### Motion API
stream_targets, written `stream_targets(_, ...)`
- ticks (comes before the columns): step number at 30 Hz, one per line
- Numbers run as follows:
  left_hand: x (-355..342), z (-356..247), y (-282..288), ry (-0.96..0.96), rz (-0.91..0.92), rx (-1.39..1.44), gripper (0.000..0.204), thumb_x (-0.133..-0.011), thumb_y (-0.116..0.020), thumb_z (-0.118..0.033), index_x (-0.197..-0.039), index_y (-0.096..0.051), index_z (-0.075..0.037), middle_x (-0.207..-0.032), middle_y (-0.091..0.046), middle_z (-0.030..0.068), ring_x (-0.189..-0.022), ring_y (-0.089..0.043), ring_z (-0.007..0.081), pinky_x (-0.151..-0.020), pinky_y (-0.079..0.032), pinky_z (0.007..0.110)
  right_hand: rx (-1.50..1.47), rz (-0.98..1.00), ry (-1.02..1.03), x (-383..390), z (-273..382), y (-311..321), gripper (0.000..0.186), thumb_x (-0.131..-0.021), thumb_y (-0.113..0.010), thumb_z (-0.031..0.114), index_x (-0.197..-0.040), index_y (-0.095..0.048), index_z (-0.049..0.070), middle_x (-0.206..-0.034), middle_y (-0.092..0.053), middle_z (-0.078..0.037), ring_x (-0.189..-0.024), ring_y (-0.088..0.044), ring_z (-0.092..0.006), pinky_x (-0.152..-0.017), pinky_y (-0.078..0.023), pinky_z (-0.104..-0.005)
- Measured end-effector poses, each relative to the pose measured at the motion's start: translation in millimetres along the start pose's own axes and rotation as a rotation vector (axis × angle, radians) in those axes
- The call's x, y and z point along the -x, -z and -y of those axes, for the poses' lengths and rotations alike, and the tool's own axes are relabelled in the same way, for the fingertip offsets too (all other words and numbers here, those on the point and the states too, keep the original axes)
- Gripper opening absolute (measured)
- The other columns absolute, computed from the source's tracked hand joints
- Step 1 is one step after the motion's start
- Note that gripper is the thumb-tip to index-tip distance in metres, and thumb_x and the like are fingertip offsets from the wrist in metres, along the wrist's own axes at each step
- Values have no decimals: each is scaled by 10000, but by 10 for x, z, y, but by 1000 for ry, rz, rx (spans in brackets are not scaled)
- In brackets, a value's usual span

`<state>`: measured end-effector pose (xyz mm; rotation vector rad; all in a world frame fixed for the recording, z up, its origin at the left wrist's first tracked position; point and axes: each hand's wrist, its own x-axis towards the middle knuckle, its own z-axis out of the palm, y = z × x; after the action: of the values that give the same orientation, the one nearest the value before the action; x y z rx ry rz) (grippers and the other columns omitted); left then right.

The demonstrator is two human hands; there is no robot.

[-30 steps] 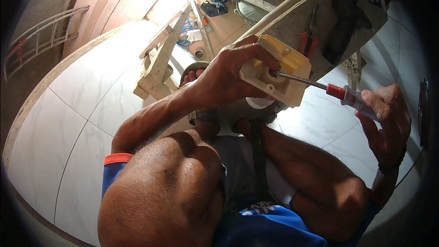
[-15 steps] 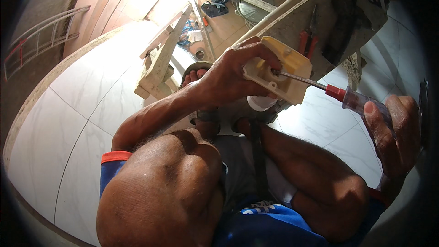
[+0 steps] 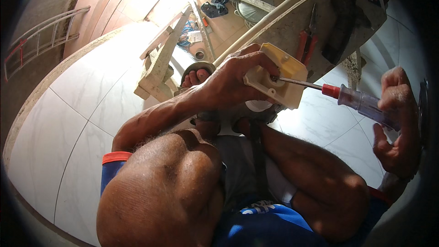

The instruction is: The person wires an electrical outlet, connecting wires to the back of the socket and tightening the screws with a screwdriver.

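My left hand grips a cream-coloured, open plastic box with screw posts inside. Its fingertips are at the spot in the box where the shaft of a screwdriver enters. What the tip touches is hidden by the fingers. The screwdriver has a clear purplish handle with a red collar. Around the rear of that handle is my right hand, with the thumb off it and the fingers loosely bent against it. Below the box shows part of a white round thing.
Red-handled pliers and a dark tool lie on a worn board beyond the box. A wooden frame stands ahead to the left on white tiles. A ladder is at far left.
My right thumb has come off the screwdriver handle and the fingers have loosened and shifted up. The box and screwdriver have moved slightly left.
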<state>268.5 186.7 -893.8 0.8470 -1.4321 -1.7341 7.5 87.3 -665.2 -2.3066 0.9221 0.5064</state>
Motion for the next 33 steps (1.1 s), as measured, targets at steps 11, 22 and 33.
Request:
stream_targets(11, -29, -94, 16, -3, -100, 72, 440, -625, -844, -91, -1014, -637, -80, -1062, -595, 87, -1002, -594, 243, -854, -488, 347, -113, -241, -156, 394, -188, -99, 308, -950, -549, 288, -1178, -573, 83, -1093, -593, -180, -915, -614, -244, -775, -541, -360)
stream_targets(22, 31, -41, -14, 0, -137, 16, 438, -629, -845, -99, -1013, -633, -90, -1026, -584, 92, -960, -592, 262, -795, -499, 350, -53, -127, -14, 244, -153, -89, 256, -922, -568, 246, -1133, -530, 106, -1055, -553, -154, -979, -564, -268, -868, -494, -391)
stream_targets(33, -73, -76, -2, -47, -121, -42, 430, -626, -844, -96, -994, -622, -97, -1009, -573, 101, -943, -598, 281, -769, -507, 357, -46, -251, -139, 265, -28, -112, 304, -884, -638, 275, -1130, -553, 119, -1077, -590, -153, -1026, -598, -298, -959, -473, -457)
